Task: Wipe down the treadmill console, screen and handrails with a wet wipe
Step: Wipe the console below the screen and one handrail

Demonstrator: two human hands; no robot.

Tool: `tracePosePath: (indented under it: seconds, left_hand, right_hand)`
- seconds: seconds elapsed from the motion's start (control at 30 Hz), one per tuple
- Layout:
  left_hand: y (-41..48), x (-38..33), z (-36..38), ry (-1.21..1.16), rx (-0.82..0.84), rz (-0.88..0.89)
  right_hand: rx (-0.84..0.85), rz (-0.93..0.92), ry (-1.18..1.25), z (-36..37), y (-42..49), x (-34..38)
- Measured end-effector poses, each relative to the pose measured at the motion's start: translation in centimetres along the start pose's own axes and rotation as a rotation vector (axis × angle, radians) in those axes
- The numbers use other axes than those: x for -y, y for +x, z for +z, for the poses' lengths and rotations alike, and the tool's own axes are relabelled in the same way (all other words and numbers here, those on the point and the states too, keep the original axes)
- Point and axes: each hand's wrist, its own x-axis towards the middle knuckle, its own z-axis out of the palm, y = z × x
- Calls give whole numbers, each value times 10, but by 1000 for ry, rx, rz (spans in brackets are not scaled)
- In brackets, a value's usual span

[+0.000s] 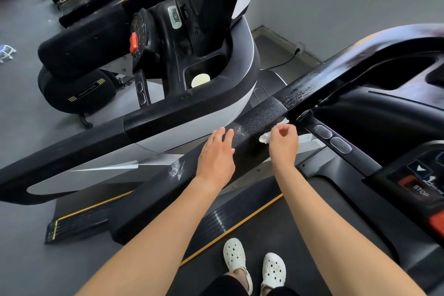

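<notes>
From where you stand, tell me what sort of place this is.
Most likely a gym. A treadmill handrail crosses the view, a red STOP button sits at the right, and a second machine labelled Precor stands alongside it.

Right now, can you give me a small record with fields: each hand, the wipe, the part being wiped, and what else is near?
left hand: fingers straight, laid on the handrail
right hand: pinches the wet wipe
wet wipe: white, crumpled, against the handrail's textured grip
handrail: black, with pale smears near the left hand
STOP button: on the console at right, untouched
clogs: white, on the treadmill belt
neighbour: Precor machine, beyond the handrail
</notes>
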Motion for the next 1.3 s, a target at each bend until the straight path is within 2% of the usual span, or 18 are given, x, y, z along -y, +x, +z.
tracePosePath:
  seconds: [0.17, 0.27, 0.4, 0.53, 0.67, 0.77, 0.87, 1.07, 1.2, 1.3]
  left_hand:
    - [0, 1, 1, -7, 1, 2]
    - [1, 2, 1, -2, 2, 6]
    - [1, 3, 2, -7, -4, 9]
    - [1, 5, 2, -16, -5, 15]
    - [0, 5, 2, -32, -13, 15]
    - [0, 5, 1, -63, -12, 11]
    - [-1, 6, -1, -97, -10, 7]
    - [-3, 10, -3, -178, -3, -3]
    - [-10, 11, -2, -250, -49, -108]
    - [-16, 14, -1, -221, -93, -162]
  right_hand:
    - [183, 216, -171, 0, -6, -42]
    - [154, 191, -135, -1, -5, -32]
    - [42, -5, -4, -3, -2, 12]
    - [36, -156, -31, -3, -17, 27]
    - [128, -259, -167, -7, -31, 10]
    - [146, -378, -257, -10, -25, 23]
    - [160, -537, -434, -5, -11, 43]
    - [319, -846, -813, 11, -17, 42]
    - [521, -1039, -1001, 13, -22, 43]
    - [530, -1069, -1056, 7, -10, 58]
